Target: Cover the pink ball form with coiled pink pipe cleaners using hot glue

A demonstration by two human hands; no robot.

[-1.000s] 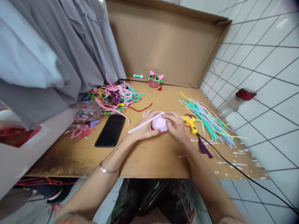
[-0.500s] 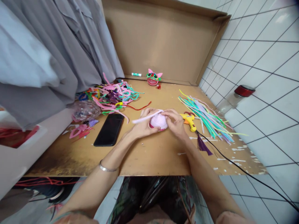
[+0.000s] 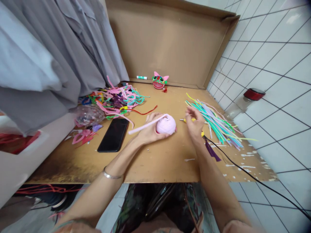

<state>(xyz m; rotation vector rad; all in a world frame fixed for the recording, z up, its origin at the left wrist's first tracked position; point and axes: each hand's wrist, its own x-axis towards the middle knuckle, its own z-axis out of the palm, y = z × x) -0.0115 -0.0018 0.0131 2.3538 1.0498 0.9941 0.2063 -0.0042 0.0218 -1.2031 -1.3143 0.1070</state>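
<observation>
My left hand [image 3: 152,132] is closed around a dome wound with pale pink fuzzy pipe cleaner [image 3: 167,124]. A red-pink edge shows beneath the coils. One loose end of the pipe cleaner [image 3: 143,127] sticks out to the left from the top of the dome, over my wrist side. My right hand [image 3: 195,124] has its fingers curled over a yellow hot glue gun [image 3: 186,120] lying on the table. The metal nozzle points left toward the dome, and my hand covers most of the gun's body.
A black phone [image 3: 113,135] lies at left, near a tangle of coloured pipe cleaners [image 3: 121,97]. Straight pipe cleaners [image 3: 213,119] lie at right, beside a purple tassel [image 3: 212,150] and the gun's black cord [image 3: 240,167]. A cat-faced ornament [image 3: 159,81] and glue stick [image 3: 142,77] stand at the back.
My right hand has left the dome and moved right onto the glue gun. The dome has turned slightly in my left hand, and the loose end of pipe cleaner hangs farther left.
</observation>
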